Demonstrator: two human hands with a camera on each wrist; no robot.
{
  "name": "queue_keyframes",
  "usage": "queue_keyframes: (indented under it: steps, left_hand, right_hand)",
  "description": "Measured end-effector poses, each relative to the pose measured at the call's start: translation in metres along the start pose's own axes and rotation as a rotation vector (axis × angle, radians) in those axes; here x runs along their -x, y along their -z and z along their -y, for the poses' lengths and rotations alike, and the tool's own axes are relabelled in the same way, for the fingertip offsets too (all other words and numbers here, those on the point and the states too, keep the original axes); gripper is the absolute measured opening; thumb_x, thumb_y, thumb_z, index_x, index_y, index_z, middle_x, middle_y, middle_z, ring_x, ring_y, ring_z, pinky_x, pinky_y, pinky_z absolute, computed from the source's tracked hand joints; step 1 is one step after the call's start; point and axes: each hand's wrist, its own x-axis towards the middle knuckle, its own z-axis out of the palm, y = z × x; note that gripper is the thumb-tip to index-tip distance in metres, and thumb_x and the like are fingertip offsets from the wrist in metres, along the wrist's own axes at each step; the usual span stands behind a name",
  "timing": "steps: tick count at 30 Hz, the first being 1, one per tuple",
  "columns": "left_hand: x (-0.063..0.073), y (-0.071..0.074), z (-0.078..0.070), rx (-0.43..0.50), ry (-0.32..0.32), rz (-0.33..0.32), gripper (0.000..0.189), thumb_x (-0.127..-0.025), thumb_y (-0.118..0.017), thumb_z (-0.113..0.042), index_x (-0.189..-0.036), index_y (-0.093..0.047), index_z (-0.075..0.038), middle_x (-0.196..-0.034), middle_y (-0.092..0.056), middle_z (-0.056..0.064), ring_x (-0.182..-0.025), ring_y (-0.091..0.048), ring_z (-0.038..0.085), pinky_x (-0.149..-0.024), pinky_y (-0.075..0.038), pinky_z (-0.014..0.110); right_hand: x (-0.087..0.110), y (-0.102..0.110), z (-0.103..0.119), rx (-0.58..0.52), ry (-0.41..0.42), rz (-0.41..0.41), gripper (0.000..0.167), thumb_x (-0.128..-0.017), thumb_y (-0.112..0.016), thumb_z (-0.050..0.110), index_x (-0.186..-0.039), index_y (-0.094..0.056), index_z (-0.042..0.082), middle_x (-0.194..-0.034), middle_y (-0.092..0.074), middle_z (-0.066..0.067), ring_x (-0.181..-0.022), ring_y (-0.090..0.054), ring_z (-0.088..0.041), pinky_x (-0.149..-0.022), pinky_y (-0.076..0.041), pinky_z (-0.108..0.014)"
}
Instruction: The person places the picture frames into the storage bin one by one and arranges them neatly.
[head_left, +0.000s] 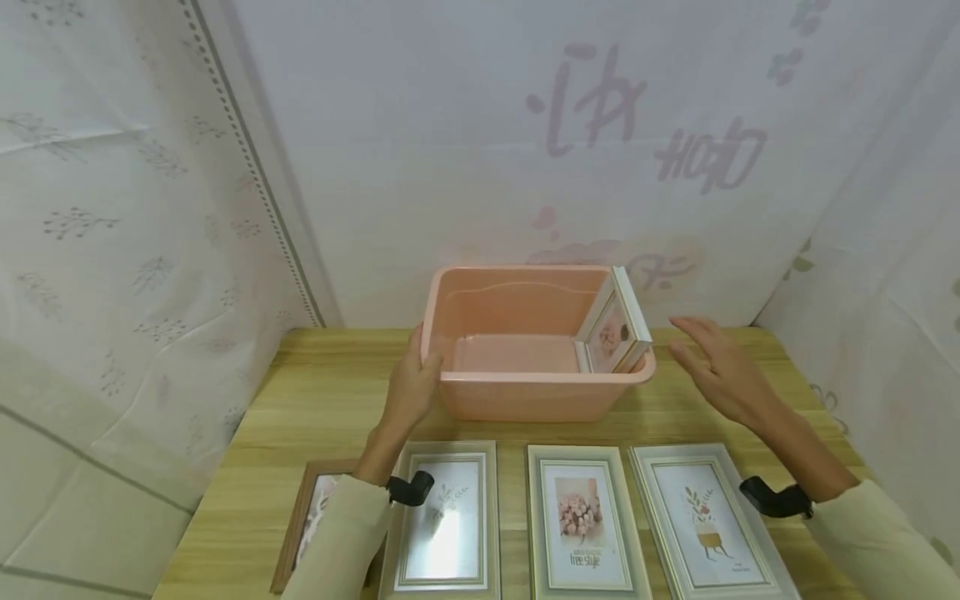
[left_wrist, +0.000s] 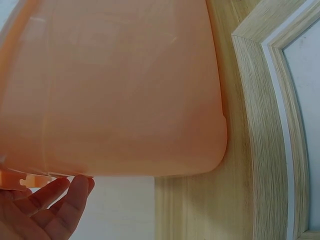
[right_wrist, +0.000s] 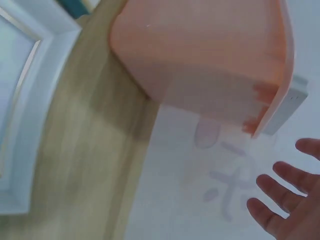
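White-edged frame (head_left: 612, 329) is inside the pink bin (head_left: 517, 402), on edge at the bin's right end wall. Picture side faces the bin's interior, top edge pokes above the rim and runs along that short end wall. Can't tell which of its sides is the long one, too foreshortened. Bin's own long axis runs left-right, opening up.

Relative to hands: frame sits just left of my right hand (head_left: 720, 371), with a gap between; my left hand (head_left: 411, 387) is at the bin's opposite end.

Pose: right arm reaches in from the bin's front right, fingers spread and thumb apart, touching nothing. Left arm comes up from the bin's front left, fingers and thumb gripping the left end rim.

Bin stands on the wood table (head_left: 322, 375). In front of the bin, left to right: brown frame (head_left: 295, 529) partly under my sleeve (head_left: 341, 533), leafy-print frame (head_left: 491, 521), free style frame (head_left: 581, 533), plant-pot frame (head_left: 708, 529), all lying face up.
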Motion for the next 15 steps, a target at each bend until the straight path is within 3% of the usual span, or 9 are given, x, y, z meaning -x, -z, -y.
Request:
queue_keyframes:
  steps: [6, 15]
  left_hand:
    - [0.000, 0.000, 0.001, 0.028, 0.020, 0.025, 0.062, -0.104, -0.042, -0.025, -0.163, -0.030, -0.012, -0.118, -0.063, 0.024, -0.079, -0.060, 0.028, -0.065, -0.051, 0.035]
    - [0.001, 0.002, -0.001, 0.037, 0.034, 0.027, 0.062, -0.104, -0.042, -0.029, -0.163, -0.030, -0.013, -0.122, -0.062, 0.023, -0.080, -0.060, 0.028, -0.066, -0.050, 0.034]
  right_hand:
    - [0.018, -0.007, -0.019, 0.061, -0.029, 0.107, 0.057, -0.105, -0.061, 0.032, -0.147, -0.051, -0.004, -0.146, -0.051, -0.034, -0.132, -0.044, -0.058, -0.099, -0.036, -0.076]
    - [0.040, -0.020, -0.046, 0.060, -0.059, 0.224, 0.068, -0.095, -0.075, 0.035, -0.146, -0.053, -0.004, -0.144, -0.051, -0.035, -0.130, -0.046, -0.058, -0.098, -0.038, -0.076]
